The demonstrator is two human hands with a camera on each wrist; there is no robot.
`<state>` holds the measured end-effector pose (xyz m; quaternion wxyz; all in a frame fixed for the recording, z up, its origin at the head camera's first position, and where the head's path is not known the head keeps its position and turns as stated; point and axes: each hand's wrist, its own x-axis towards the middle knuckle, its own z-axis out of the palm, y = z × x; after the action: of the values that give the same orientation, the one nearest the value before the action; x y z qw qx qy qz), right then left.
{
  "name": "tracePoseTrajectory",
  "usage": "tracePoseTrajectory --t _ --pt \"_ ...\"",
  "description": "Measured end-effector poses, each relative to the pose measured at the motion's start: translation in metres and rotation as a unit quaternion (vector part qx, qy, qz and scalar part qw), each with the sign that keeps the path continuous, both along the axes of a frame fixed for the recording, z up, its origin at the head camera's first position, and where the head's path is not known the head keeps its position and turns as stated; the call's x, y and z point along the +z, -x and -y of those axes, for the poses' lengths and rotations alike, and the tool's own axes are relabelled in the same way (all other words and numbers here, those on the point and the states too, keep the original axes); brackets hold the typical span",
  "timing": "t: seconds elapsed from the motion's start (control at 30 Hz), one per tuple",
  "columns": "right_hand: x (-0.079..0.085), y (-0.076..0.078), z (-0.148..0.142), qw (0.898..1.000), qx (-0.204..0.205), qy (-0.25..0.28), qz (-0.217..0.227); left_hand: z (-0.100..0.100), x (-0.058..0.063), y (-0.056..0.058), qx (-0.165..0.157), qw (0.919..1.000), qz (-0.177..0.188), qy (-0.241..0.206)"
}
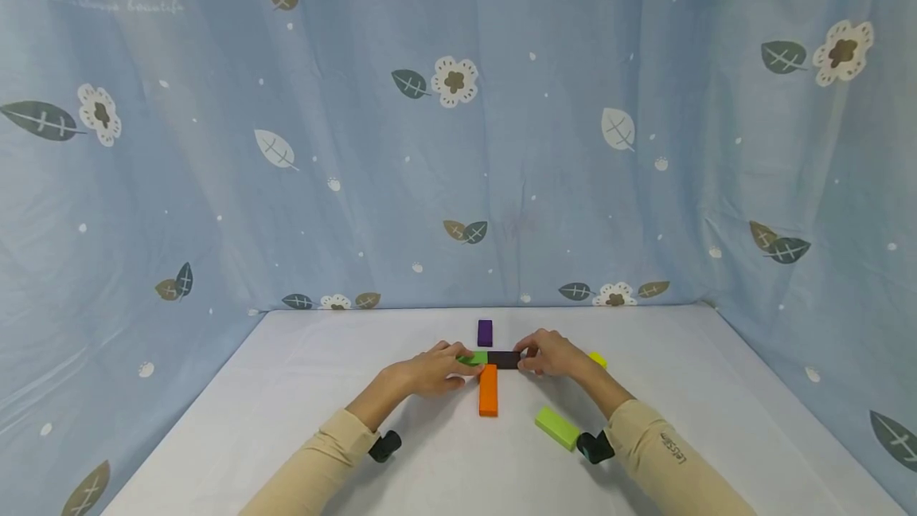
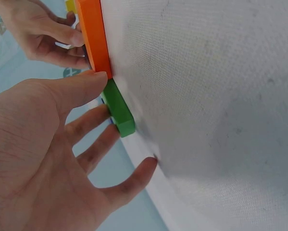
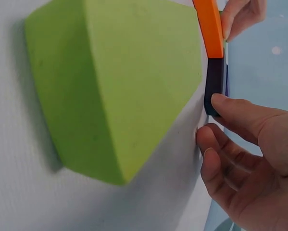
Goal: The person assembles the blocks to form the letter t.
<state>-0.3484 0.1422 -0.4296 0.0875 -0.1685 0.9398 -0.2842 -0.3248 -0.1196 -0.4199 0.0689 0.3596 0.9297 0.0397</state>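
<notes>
A green block [image 1: 473, 357] and a black block [image 1: 504, 360] lie end to end in a row on the white table. My left hand [image 1: 433, 371] holds the green block, thumb on the near side and fingers behind it. At the row's other end, my right hand [image 1: 552, 353] pinches the black block with thumb and forefinger. An orange block [image 1: 488, 391] points from the join toward me; in the left wrist view, the left thumb tip lies at its end. Beyond the row is a purple block [image 1: 485, 333].
A light green block [image 1: 557, 428] lies at an angle near the right wrist and looms large in the right wrist view. Something yellow [image 1: 598, 359] shows partly behind the right forearm. A blue patterned curtain [image 1: 501, 142] surrounds the white table [image 1: 322, 349] at the back and sides.
</notes>
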Motion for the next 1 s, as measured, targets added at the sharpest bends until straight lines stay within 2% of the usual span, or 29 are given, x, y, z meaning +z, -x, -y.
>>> tracePoseTrajectory --t 0.37,0.77,1.0 --pt "0.002 0.001 0.0 1.0 0.001 -0.008 0.012 0.001 0.0 -0.001 0.0 1.0 0.003 -0.004" --pt "0.005 0.008 -0.005 0.998 0.048 -0.028 0.028 -0.002 -0.004 -0.002 0.001 1.0 0.006 0.0" --pt "0.011 0.017 -0.003 0.999 0.015 -0.033 0.017 -0.001 -0.001 -0.001 0.004 1.0 0.002 -0.001"
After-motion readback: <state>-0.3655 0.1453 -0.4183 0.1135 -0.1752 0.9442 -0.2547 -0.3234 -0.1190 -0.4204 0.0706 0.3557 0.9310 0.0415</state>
